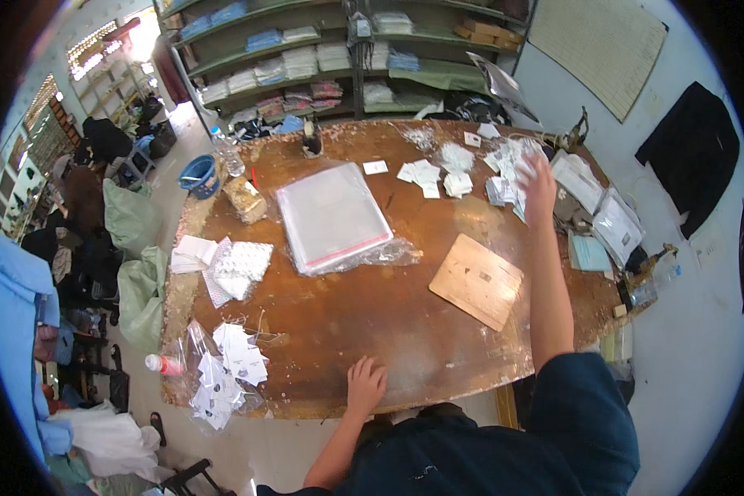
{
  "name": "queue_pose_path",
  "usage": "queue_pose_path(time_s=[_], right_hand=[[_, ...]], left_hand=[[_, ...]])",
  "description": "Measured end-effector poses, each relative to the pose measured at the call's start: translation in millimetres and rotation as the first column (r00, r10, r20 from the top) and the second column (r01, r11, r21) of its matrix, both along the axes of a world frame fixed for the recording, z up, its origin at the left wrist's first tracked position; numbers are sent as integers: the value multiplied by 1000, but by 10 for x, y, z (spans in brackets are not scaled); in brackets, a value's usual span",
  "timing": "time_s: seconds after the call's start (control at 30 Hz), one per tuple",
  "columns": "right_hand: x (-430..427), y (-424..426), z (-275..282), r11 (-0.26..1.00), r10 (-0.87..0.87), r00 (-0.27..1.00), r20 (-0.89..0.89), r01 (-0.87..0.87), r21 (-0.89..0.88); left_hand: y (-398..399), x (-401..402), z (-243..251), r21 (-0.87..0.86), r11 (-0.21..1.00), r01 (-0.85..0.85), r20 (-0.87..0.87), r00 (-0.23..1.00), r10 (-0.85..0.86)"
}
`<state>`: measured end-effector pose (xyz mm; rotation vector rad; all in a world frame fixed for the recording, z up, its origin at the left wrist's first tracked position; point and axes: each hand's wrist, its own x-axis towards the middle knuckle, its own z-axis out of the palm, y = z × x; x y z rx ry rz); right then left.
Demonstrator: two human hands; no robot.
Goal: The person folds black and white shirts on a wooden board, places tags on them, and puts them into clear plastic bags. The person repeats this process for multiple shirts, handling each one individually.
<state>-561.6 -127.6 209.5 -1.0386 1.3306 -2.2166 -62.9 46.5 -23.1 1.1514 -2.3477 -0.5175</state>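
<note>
My left hand [367, 385] rests palm down near the front edge of the worn wooden table [372, 335], with nothing visible in it. My right hand [538, 189] is stretched forward over a heap of white paper tags [511, 155] at the far right. Its fingers are blurred, so whether they grip a tag is unclear. Smaller stacks of tags [423, 177] lie left of that heap. A square wooden board [478, 282] lies left of my right forearm. In the table's middle is a stack of clear plastic bags [335, 217] with a red strip along its front edge.
At the left are folded white fabric [243, 263], loose printed tags [239, 356] partly on plastic, and a red-and-white bottle [164, 364]. A blue bucket [199, 177] stands at the far left corner. Packaged bundles [617, 226] line the right edge; shelves [273, 56] of folded textiles stand behind.
</note>
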Motion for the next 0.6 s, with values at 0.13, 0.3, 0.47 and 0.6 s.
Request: queue_pose_path(time_s=[0.13,0.3,0.47,0.6], right_hand=[[952,616,-1234,909,98,993,70,-117,399],[2014,1723,-2596,221,677,645,354,-637,738],[2585,2773,-2941,-293,915,39,402,-620,728],[2532,3304,-2936,-571,817,-315,482,-325,754]], left_hand=[[221,-102,-66,23,999,-48,-3,999,48],[630,-205,-120,-12,978,-209,69,975,210],[1410,-395,-286,11,841,-542,82,838,539],[2411,-860,-489,62,611,-789,98,614,783]])
